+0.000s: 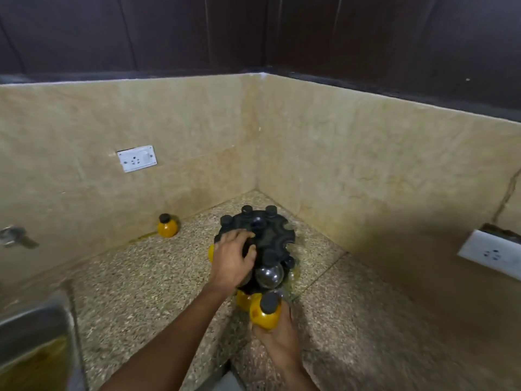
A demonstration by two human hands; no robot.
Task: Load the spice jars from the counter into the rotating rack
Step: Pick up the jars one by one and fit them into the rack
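The black rotating rack stands in the counter's far corner, with several black-capped jars in its slots and a clear round jar on its near side. My left hand rests on the rack's left top edge, fingers curled over it. My right hand holds a round yellow spice jar with a black cap, just in front of the rack's base. Another yellow jar stands alone on the counter against the left wall.
Beige stone walls meet behind the rack. A white socket is on the left wall and another socket on the right wall. A steel sink sits at lower left, with a tap above it.
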